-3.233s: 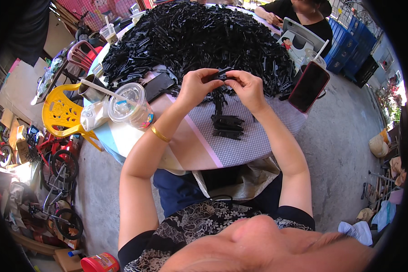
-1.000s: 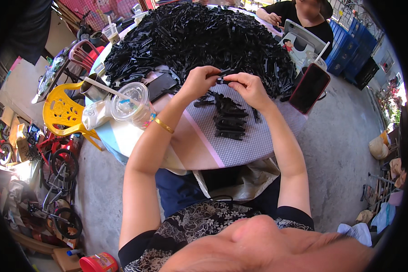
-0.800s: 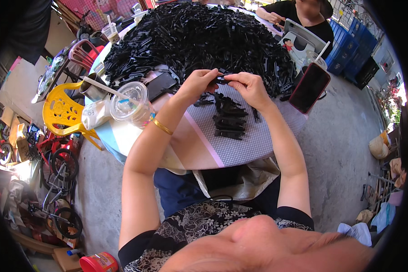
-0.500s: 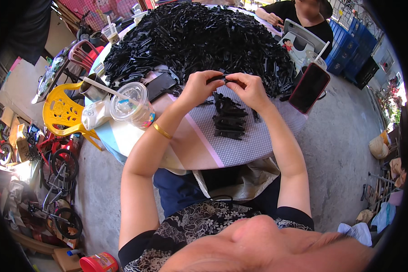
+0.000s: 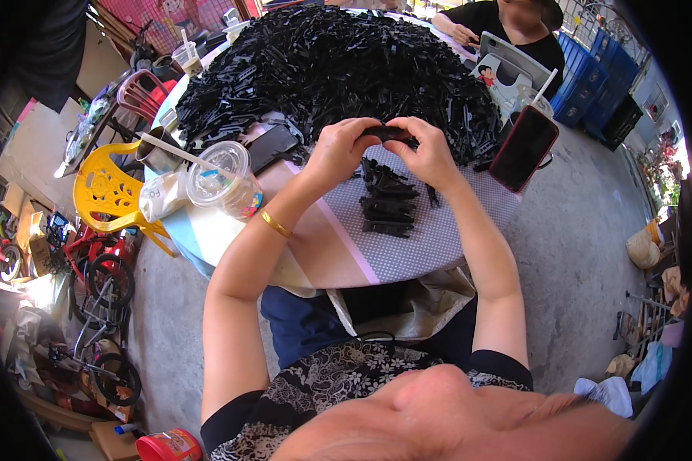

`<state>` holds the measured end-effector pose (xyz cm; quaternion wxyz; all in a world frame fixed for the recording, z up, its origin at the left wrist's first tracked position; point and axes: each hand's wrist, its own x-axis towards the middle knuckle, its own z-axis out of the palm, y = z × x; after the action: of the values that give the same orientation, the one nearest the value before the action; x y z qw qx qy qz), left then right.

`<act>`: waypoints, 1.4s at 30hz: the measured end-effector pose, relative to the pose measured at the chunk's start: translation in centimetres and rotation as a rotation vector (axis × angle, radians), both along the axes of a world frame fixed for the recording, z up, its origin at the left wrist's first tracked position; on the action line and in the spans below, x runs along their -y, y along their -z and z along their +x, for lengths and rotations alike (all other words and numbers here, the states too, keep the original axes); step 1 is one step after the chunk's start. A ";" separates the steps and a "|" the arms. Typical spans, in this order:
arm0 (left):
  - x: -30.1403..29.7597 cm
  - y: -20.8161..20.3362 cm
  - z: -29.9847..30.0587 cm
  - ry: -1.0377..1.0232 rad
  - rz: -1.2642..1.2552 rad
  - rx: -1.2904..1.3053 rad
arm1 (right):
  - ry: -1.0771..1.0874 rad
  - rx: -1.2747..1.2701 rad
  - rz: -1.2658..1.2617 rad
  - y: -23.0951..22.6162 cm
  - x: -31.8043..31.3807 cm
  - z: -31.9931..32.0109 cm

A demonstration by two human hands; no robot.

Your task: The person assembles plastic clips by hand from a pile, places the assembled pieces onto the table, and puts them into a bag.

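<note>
Between my two hands I hold a slim black plastic piece (image 5: 388, 133) above the table. My left hand (image 5: 341, 150) pinches its left end, and my right hand (image 5: 427, 154) grips the right end with thumb and fingers. Its exact kind does not show. Just below my hands, several similar black pieces (image 5: 387, 206) lie stacked in a short column on the dotted tablecloth (image 5: 446, 230). Beyond my fingers rises a large heap of black plastic pieces (image 5: 338, 69) that covers the far part of the table.
A lidded plastic cup (image 5: 221, 180) with a straw stands left of my left forearm, near a dark phone (image 5: 272, 147). At right, a phone (image 5: 523, 149) leans upright. A person in black (image 5: 515, 34) sits across the table. A yellow chair (image 5: 104, 188) is at left.
The black piece now shows as a longer dark strip between my hands. My fingers have shifted their grip slightly; the forearms stay almost in place.
</note>
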<state>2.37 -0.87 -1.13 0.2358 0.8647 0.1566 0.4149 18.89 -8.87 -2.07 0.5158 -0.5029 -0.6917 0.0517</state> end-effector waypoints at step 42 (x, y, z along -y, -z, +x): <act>-2.5 3.3 0.3 0.002 -0.014 -0.233 | 0.418 0.293 -0.342 2.0 -1.4 1.4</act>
<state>2.71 1.64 -4.44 0.2225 0.9056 0.1851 0.3101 20.25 -7.46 -4.04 0.3176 -0.7161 -0.6214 -0.0130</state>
